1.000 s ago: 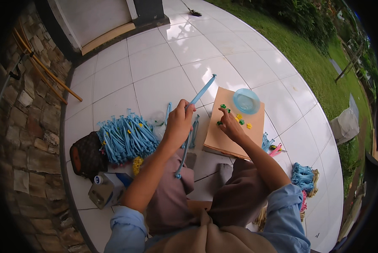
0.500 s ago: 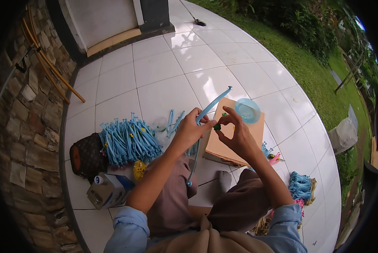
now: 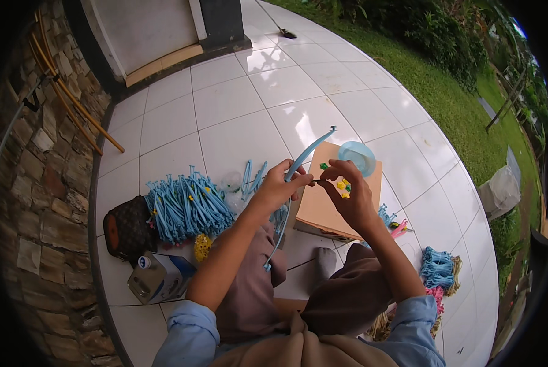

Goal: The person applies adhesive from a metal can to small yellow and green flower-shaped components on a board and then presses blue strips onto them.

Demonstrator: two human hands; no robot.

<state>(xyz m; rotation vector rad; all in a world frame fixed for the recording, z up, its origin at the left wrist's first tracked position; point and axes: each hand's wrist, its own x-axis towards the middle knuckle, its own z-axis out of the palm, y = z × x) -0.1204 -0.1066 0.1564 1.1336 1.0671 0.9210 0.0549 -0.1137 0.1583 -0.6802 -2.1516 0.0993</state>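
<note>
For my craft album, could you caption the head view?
Seated on white tiles, left hand and right hand work a curved blue stick above a cardboard box.

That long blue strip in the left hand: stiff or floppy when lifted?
Probably springy rather than limp: the blue strip arcs smoothly above and below the left hand without drooping. Likely light, since a pinch holds it. Its thin tip may whip or flex if pushed.
</note>
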